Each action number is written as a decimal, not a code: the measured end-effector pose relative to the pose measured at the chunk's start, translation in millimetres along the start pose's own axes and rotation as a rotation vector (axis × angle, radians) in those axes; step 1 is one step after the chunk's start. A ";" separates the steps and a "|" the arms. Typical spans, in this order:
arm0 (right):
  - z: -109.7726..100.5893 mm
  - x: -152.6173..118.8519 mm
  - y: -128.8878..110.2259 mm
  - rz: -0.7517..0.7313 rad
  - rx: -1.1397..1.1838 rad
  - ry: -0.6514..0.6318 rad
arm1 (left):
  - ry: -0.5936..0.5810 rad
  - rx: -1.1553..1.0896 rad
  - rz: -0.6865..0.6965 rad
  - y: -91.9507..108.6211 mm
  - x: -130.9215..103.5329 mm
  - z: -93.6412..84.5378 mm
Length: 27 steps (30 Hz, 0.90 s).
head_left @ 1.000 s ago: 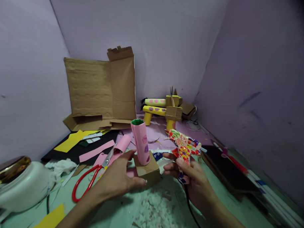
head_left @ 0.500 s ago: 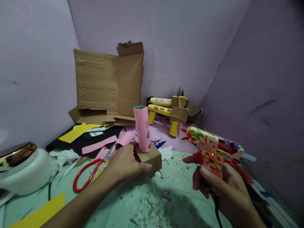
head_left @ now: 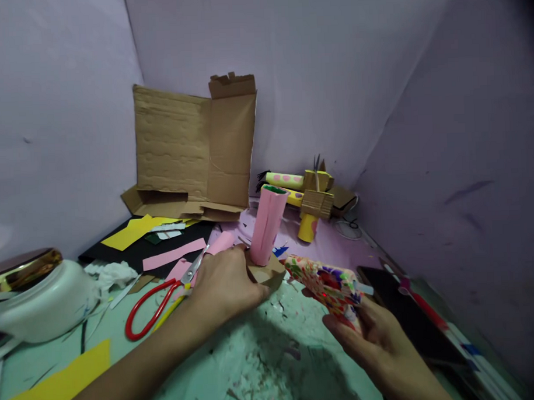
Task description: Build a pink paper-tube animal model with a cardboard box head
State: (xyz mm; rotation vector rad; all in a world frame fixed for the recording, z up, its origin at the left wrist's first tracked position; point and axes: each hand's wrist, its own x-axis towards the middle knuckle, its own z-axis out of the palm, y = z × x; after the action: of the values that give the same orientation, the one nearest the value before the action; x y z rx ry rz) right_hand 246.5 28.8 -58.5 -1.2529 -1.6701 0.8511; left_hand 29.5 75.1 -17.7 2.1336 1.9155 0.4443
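A pink paper tube (head_left: 268, 226) with a green inside leans slightly right on top of a small cardboard box (head_left: 269, 273). My left hand (head_left: 228, 283) grips that box from the left, thumb at its front. In my right hand (head_left: 372, 342) is a flower-patterned glue gun (head_left: 326, 282) with a red light lit. The gun points left, and its front end is close to the right side of the box; the nozzle tip is hidden. Red-handled scissors (head_left: 169, 297) lie beside my left hand, near strips of pink paper (head_left: 175, 254).
Yellow-legged cardboard figures (head_left: 317, 201) stand at the back. An opened cardboard box (head_left: 195, 144) leans on the wall. A white pot-like object (head_left: 64, 300) sits at the left. A dark flat object (head_left: 411, 311) and pens lie at the right.
My right hand has brought the glue gun left to the box and turned it. The box and pink tube have rotated and tilted a little to the right in my left hand.
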 end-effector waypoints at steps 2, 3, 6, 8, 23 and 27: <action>-0.9 -0.2 0.3 -0.151 -0.124 -0.047 | 0.023 0.015 0.027 2.3 -1.6 0.0; -0.9 -0.2 1.4 -0.244 -0.199 -0.064 | 0.034 0.018 0.043 3.3 -2.5 0.0; 0.5 -1.0 6.7 -0.480 -0.436 -0.060 | 0.075 0.031 0.085 4.9 -4.7 -0.3; 1.4 -2.3 10.6 -0.539 -0.543 -0.032 | 0.096 0.031 0.102 4.9 -5.7 -0.9; -0.2 -6.0 12.4 -0.627 -0.972 0.029 | 0.135 -0.035 0.207 7.5 -11.2 2.1; 2.8 -5.2 5.6 -0.631 -1.040 0.047 | 0.133 -0.048 0.209 9.2 -13.3 0.7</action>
State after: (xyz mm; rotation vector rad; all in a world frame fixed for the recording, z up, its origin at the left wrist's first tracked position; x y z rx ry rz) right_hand 246.7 25.2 -65.7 -1.1887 -2.3610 -0.5121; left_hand 37.0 60.9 -15.8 2.3367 1.7330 0.6817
